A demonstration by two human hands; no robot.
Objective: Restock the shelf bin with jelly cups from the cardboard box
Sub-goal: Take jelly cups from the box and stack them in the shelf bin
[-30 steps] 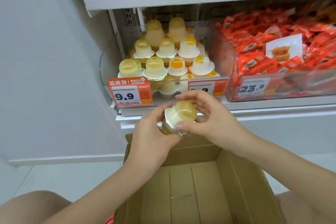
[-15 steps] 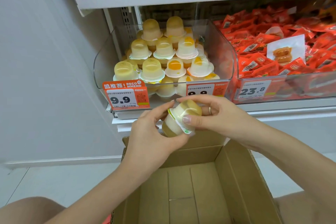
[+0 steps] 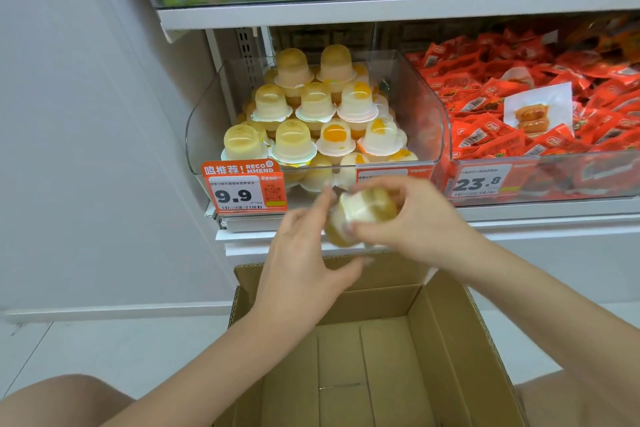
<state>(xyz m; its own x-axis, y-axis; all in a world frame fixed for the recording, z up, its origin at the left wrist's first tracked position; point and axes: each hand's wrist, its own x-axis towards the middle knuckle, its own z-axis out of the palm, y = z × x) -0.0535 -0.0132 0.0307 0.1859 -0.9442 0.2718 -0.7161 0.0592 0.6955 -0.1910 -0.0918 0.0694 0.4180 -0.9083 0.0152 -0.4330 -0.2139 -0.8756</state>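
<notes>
Two yellow jelly cups (image 3: 363,215) are pressed together in the air, just in front of the shelf edge and above the cardboard box (image 3: 450,340). My right hand (image 3: 426,222) grips the upper cup from the right, its thumb lying across the white lid. The lower cup sits between the thumb and fingers of my left hand (image 3: 301,253), which is blurred. The clear shelf bin (image 3: 429,107) behind holds several jelly cups stacked upside down in tiers. The part of the box's inside that shows is bare.
A red 9.9 price tag (image 3: 242,189) hangs on the bin's front. To the right stands a bin of red snack packets (image 3: 519,121) tagged 23.8. A shelf board (image 3: 346,9) runs close above the stacked cups. A grey wall lies to the left.
Both hands have kept hold of the cups and turned them slightly. The view has dropped and moved closer to the shelf.
</notes>
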